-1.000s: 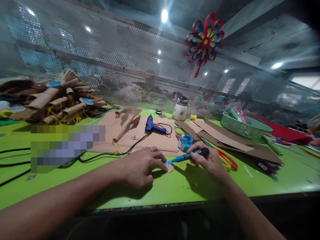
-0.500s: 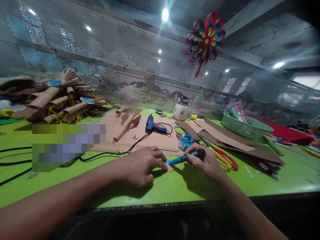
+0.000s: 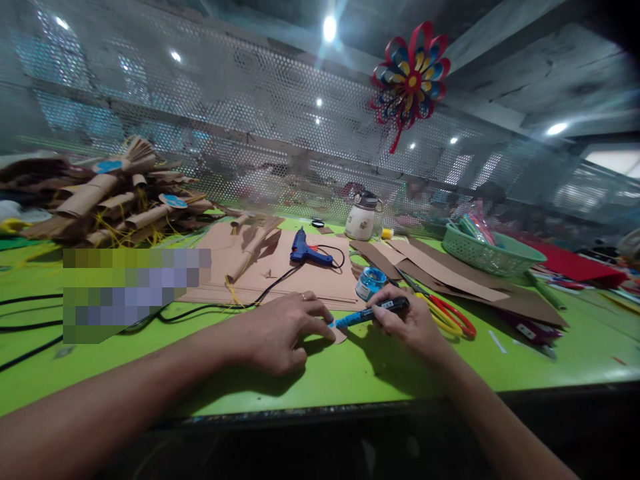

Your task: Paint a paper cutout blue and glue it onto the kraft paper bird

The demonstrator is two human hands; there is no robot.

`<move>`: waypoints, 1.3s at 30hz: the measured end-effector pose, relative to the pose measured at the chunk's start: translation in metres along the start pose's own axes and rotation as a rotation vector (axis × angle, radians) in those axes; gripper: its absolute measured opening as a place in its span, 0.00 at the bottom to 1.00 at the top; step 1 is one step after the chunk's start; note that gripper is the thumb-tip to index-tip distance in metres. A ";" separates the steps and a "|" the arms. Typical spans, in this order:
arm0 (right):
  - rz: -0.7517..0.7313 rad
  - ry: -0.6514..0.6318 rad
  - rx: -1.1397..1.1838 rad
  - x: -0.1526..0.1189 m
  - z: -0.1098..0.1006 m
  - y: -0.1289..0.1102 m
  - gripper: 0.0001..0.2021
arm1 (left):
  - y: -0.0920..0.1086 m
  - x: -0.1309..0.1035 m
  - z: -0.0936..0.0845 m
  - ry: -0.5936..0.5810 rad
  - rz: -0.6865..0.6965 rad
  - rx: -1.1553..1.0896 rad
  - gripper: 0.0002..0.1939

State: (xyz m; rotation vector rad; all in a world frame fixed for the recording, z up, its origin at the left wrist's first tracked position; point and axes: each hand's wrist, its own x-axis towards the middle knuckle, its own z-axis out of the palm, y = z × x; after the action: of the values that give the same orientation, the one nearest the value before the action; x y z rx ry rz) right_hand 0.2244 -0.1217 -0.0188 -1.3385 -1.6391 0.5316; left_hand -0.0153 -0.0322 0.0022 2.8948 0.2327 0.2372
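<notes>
My right hand (image 3: 407, 320) grips a black marker pen (image 3: 373, 312) whose front half is covered in blue. The pen slants down to the left, its blue tip touching a small rounded piece of brown card (image 3: 340, 336) on the green table. With fingers stretched out, my left hand (image 3: 280, 333) lies on the tabletop, its fingertips pressing the card's left edge and hiding part of it. Just behind the pen stands an uncapped glass jar of blue paint (image 3: 370, 285). Red and yellow scissor handles (image 3: 453, 313) lie right beside my right hand.
A blue glue gun (image 3: 310, 250) with a black cord rests on brown card sheets (image 3: 320, 283). Rolled paper bundles (image 3: 95, 197) pile up at left. A white flask (image 3: 361, 220) stands behind. Cut card strips (image 3: 450, 270) and a green basket (image 3: 495, 257) lie right.
The pen and my right hand have shifted very slightly left. My left hand stays put on the card piece.
</notes>
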 end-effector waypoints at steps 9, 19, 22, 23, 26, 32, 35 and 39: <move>-0.019 -0.028 0.004 0.000 -0.002 -0.001 0.04 | 0.001 0.001 -0.002 -0.004 -0.004 -0.016 0.33; 0.001 -0.005 -0.011 0.000 -0.003 -0.002 0.04 | 0.003 0.000 -0.004 -0.019 0.004 -0.017 0.32; 0.000 -0.003 -0.023 -0.001 -0.004 -0.001 0.04 | 0.000 0.000 -0.001 -0.003 0.010 0.004 0.33; 0.002 -0.004 -0.023 -0.001 -0.004 -0.001 0.04 | 0.000 0.000 0.000 -0.002 0.010 0.008 0.32; 0.010 -0.008 -0.014 -0.001 -0.005 0.001 0.05 | -0.001 0.000 0.002 -0.002 0.001 0.014 0.32; 0.028 0.009 0.006 0.000 -0.006 0.000 0.06 | -0.001 0.000 0.002 0.001 0.002 0.005 0.31; 0.030 0.014 0.007 0.001 -0.006 0.000 0.07 | 0.000 -0.001 0.001 0.005 0.002 0.004 0.31; 0.058 0.043 0.049 0.001 -0.006 0.001 0.08 | 0.000 -0.001 0.002 0.005 0.005 0.012 0.31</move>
State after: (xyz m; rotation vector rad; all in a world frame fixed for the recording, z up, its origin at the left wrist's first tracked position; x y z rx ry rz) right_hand 0.2298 -0.1215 -0.0168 -1.3552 -1.5471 0.5706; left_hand -0.0156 -0.0327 0.0007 2.9069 0.2286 0.2449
